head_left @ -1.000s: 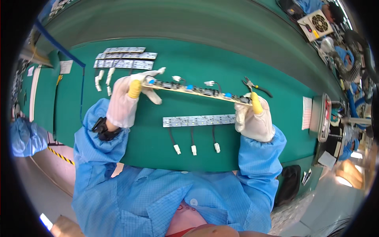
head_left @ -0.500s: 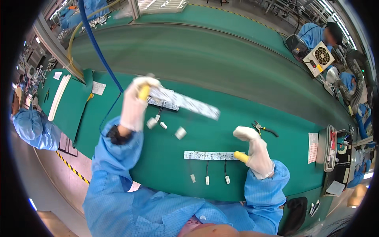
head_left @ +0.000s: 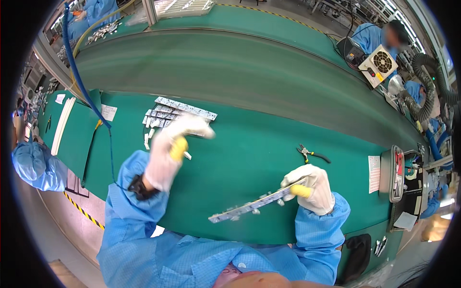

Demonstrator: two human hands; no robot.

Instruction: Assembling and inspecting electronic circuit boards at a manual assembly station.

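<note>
**Light strip in the right hand, left hand beside a stack**

Nearest, two blue sleeves (head_left: 321, 221) reach forward over a green table (head_left: 240, 165). The gloved right hand (head_left: 311, 188), its thumb capped in yellow, pinches one end of a narrow circuit strip (head_left: 249, 207) between thumb and fingers. The strip slants from this grip toward the lower left, turned nearly edge-on, with small parts along its sides; whether its far end touches the table cannot be told.

Farther in, the gloved left hand (head_left: 168, 152), above a black wristband (head_left: 142, 188), is blurred; its fingers stretch rightward, released and parted from the yellow-capped thumb. Contact with the stacked strips (head_left: 187, 107) just behind it cannot be made out. White plugs (head_left: 147, 139) lie beside that stack.

To the right, pliers (head_left: 321, 156) rest beyond the right hand, with a printed sheet (head_left: 374, 174) and a metal box (head_left: 385, 175) near the table's edge. Beyond the table runs a wide green belt (head_left: 216, 77); past it stand a fan unit (head_left: 382, 62) and a co-worker in blue (head_left: 370, 36).
</note>
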